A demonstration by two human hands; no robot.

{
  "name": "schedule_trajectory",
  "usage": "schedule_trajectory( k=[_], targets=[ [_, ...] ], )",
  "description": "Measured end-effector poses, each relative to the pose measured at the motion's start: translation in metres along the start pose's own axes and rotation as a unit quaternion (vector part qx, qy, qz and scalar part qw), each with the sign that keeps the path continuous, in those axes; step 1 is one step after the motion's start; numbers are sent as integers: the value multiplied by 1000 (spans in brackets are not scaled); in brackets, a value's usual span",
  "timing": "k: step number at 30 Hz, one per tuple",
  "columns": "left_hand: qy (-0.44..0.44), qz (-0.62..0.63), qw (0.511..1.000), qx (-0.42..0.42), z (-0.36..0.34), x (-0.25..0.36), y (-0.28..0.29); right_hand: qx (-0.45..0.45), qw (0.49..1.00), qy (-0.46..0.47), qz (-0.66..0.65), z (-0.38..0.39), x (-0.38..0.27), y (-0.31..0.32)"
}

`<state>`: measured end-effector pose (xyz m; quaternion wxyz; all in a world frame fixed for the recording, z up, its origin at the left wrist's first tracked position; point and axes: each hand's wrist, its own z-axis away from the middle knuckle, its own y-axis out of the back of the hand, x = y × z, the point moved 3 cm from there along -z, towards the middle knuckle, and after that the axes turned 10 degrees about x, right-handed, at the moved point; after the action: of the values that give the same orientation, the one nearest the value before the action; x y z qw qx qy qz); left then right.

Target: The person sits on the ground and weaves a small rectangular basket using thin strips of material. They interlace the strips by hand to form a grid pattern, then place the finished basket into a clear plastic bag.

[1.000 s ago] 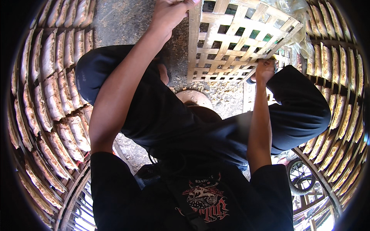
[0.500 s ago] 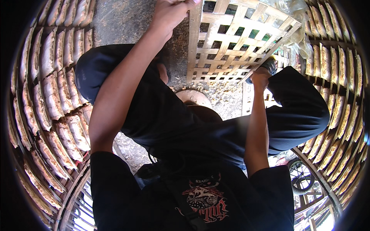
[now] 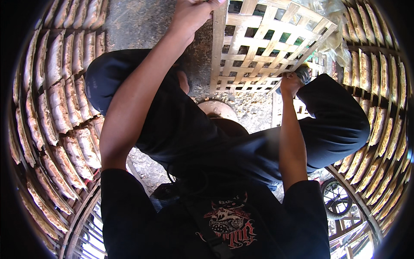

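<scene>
Brace lattice panel [image 3: 255,59] evenly between left hand [image 3: 193,19], gripping its edge, and right hand [image 3: 292,84], curled, with unclear hold.

I have open floor [image 3: 142,26] between left rack [image 3: 55,73] and left forearm [image 3: 138,88]; beyond that arm, the lattice [image 3: 258,58] blocks me.

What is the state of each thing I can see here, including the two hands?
Left hand: at the panel's left edge, fingertips partly out of picture
Right hand: at the panel's lower right corner, grip unclear
Lattice panel: woven, gaps open
Plastic sheeting: crumpled
Left pieces: lined up in rows
Right pieces: lined up in rows
Floor: littered with crumbs
</scene>
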<state>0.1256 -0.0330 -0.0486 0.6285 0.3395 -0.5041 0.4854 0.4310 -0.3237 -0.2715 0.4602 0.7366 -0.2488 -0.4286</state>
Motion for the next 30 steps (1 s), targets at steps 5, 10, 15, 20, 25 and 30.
schedule_trajectory(
  k=[5, 10, 15, 20, 25, 30],
  targets=[
    [5, 19, 1000, -12, -1, 1, -6, -75, 995, 34, -58, -2, 49, -15],
    [3, -2, 1000, 12, 0, -2, 1, -99, 994, 12, -37, 15, 26, -18],
    [2, -7, 1000, 11, -1, -1, -5, -122, 991, -41, -36, 2, 42, -17],
    [-4, -15, 1000, 21, -1, -1, 3, -143, 989, 12, -22, -6, 8, -5],
    [4, 17, 1000, 9, -4, -6, -1, -198, 883, 411, 109, -45, 45, -8],
    [7, -2, 1000, 10, -4, -5, -1, -8, 981, -131, -142, -19, 8, 33]
  ],
)
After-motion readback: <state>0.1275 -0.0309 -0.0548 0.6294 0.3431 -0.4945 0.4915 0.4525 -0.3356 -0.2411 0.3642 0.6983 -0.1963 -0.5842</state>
